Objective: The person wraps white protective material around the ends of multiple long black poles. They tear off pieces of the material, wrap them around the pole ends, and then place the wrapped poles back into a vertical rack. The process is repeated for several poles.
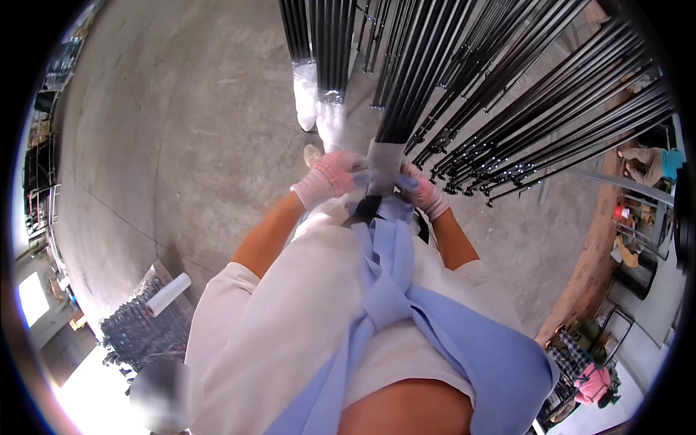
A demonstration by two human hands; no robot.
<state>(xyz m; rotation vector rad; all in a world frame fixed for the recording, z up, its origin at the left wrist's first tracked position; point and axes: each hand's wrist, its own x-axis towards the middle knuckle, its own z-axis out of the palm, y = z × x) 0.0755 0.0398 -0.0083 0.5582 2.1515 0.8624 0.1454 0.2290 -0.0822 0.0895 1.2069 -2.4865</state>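
Observation:
A bundle of long black tubes [424, 69] hangs down in front of me, its near end covered by a pale grey wrapping [386, 165]. On the left side of this wrapping is my left hand [328, 178] in a pink and white striped glove with bluish fingertips, fingers curled against it. My right hand [426, 193], gloved alike, closes on the wrapping's right side, partly hidden behind it. Slightly to the left, two more tube bundles have ends wrapped in shiny clear-white plastic [331, 119]. A black piece [367, 208] shows just below the grey wrapping.
Many loose black tubes [536, 145] fan out at the right. At lower left, a white roll [168, 293] lies on a stack of black parts [141, 326]. One person in pink [594, 383] and another in teal [668, 164] are at the right edge.

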